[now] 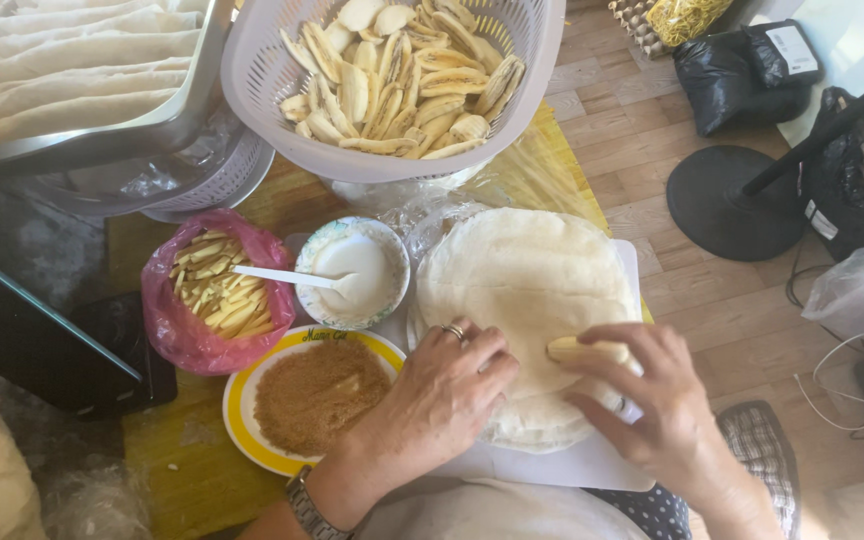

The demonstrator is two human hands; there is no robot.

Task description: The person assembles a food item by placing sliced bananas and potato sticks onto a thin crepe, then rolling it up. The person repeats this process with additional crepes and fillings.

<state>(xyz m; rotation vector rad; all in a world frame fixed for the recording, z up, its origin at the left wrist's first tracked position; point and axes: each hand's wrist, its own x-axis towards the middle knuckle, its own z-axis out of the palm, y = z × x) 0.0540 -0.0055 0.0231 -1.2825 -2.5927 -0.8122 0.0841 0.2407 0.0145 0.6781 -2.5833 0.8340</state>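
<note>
Head view, near to far. Nearest, the left hand (442, 390) rested palm-down, fingers loosely spread, on the near left part of the stack of round wrappers (522, 270). The right hand (652, 400) pinched a banana slice (587, 350) between thumb and fingers, holding it against the near right part of the top wrapper. The slice lay just right of the left fingertips, its long axis running left to right, level with the wrapper's near edge. The stack sat on a white board (592, 465) on the bench (182, 470). Left of the hands stood a yellow-rimmed plate of brown sugar (317, 395). Beyond it were a pink bag of pale strips (214, 288) and a small bowl with a white spoon (352, 272). Farthest, a white basket of sliced bananas (392, 75) and a metal tray of rolled wrappers (72, 75).
</note>
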